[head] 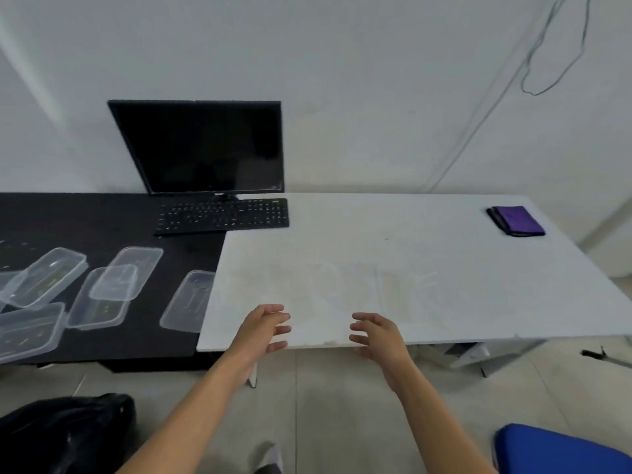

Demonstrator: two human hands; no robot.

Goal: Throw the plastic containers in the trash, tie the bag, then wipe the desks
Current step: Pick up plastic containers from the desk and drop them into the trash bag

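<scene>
While left grip (263, 331) and right grip (378, 336) hover empty, loosely spread, containers (102, 295) lie leftward.

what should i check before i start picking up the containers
1. Both hands free: left hand and right hand hold nothing: ok.
2. Targets located: plastic containers lie scattered on the black desk: ok.
3. Mouth of the trash bag on the floor is open: cannot tell.
4. Wiping gear at hand: purple cloth sits on the white desk: ok.
5. No containers on the white desk: faint outlines only, cannot tell.
</scene>
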